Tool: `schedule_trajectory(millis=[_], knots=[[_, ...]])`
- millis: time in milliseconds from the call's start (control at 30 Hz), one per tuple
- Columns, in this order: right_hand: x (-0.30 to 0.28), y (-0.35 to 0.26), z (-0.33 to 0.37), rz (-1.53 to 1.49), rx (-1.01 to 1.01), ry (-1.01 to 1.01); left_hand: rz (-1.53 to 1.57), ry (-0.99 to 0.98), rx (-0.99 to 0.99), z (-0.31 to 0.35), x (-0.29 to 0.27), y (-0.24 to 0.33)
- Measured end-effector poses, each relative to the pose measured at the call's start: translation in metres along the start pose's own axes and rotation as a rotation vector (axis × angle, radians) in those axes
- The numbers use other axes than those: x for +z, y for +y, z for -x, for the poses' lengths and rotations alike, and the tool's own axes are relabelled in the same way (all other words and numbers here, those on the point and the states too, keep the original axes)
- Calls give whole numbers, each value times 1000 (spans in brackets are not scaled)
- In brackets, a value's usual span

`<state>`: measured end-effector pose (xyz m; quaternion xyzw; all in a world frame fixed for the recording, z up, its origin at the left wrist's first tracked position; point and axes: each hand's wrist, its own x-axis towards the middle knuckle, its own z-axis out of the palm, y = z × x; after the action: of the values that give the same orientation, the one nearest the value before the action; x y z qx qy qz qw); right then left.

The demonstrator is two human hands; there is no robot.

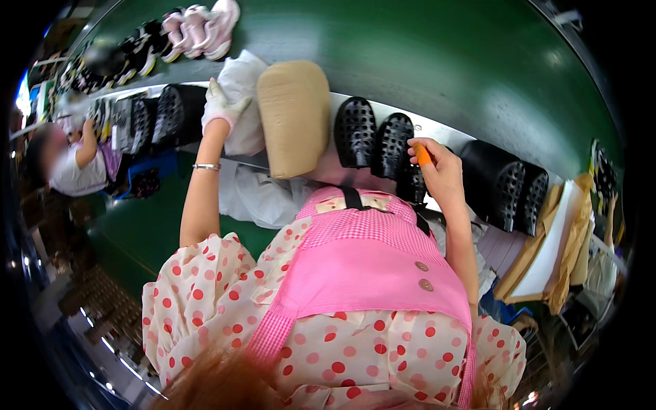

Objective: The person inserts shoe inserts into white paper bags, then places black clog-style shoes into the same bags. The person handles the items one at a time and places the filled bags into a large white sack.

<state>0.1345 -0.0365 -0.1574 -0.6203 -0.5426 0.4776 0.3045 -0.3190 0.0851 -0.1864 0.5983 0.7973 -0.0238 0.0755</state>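
Note:
My left hand (pixel 222 109), in a white glove, has its fingers stretched out and the thumb apart. It rests beside a crumpled white bag (pixel 244 102). Right of the bag lies a tan, rounded pad-like block (pixel 294 119). My right hand (pixel 441 171) is bare except for an orange sleeve (pixel 422 154) around one digit. Its fingers are curled together; whatever they may hold is hidden. Just left of it are two black shoe-shaped pieces full of holes, one (pixel 355 133) beside the other (pixel 392 145). Another black perforated piece (pixel 411 183) sits below that hand, partly covered.
More black perforated pieces (pixel 509 195) lie to the right, and others (pixel 167 119) to the left. Pink and white shoes (pixel 198 31) stand on the green surface (pixel 424 51) at the far left. Brown paper or card (pixel 577 225) lies right. A co-worker (pixel 82 160) sits at left.

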Motion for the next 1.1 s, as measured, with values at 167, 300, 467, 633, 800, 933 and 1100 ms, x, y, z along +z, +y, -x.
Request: schedule_trajectory(millis=[167, 300, 467, 633, 800, 933, 1100], knots=[[-6, 8, 10, -23, 89, 73, 84, -43, -2, -17, 20, 10], [13, 26, 12, -4, 18, 78, -29, 235, 228, -15, 1, 28], [38, -26, -24, 211, -207, -20, 619, -102, 538, -12, -10, 63], [150, -50, -88, 69, -482, 26, 540, -98, 429, 12, -27, 88], [186, -65, -112, 172, -513, 157, 517, -274, 325, 21, -41, 86], [177, -67, -115, 126, -491, 99, 654, -486, 230, 8, -42, 79], [150, -95, -111, 14, -310, -165, 889, -651, 133, -43, 5, 18]])
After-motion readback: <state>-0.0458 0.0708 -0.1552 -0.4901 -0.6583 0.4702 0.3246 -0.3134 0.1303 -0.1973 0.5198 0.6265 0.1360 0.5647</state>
